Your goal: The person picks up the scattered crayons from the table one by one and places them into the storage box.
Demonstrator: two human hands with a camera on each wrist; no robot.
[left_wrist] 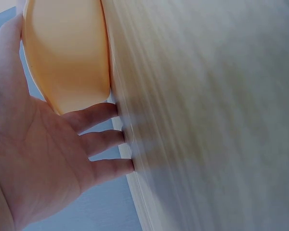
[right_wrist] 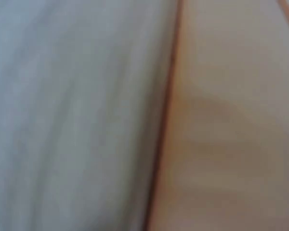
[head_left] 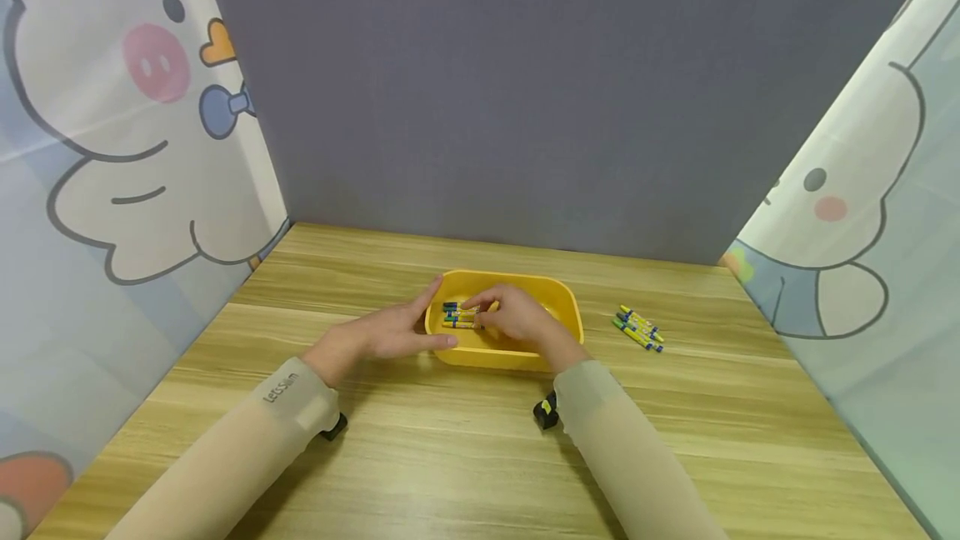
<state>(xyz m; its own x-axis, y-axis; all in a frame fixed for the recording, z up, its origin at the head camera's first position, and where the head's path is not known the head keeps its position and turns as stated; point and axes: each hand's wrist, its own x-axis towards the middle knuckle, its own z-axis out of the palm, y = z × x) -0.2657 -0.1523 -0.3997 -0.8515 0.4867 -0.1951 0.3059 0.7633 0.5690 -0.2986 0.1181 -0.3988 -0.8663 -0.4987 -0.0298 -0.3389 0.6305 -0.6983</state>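
Note:
A yellow plastic box point(head_left: 495, 358) sits on the wooden table, with several yellow-wrapped crayons point(head_left: 459, 324) side by side in its left end. My left hand point(head_left: 390, 333) spans that end, thumb and index finger spread along the rim. In the left wrist view the left hand's other fingers point(left_wrist: 106, 166) are straight, their tips down at the tabletop. Reaching into the box from the right, my right hand point(head_left: 517, 315) bends its fingers over the crayons' right ends. I cannot tell whether it pinches one. The right wrist view shows only the box's blurred side point(right_wrist: 226, 144).
Several more crayons point(head_left: 637, 329), yellow and green, lie on the table point(head_left: 420, 457) to the right of the box. A grey panel point(head_left: 495, 107) stands behind the table. Cartoon-printed curtains point(head_left: 150, 215) hang on both sides.

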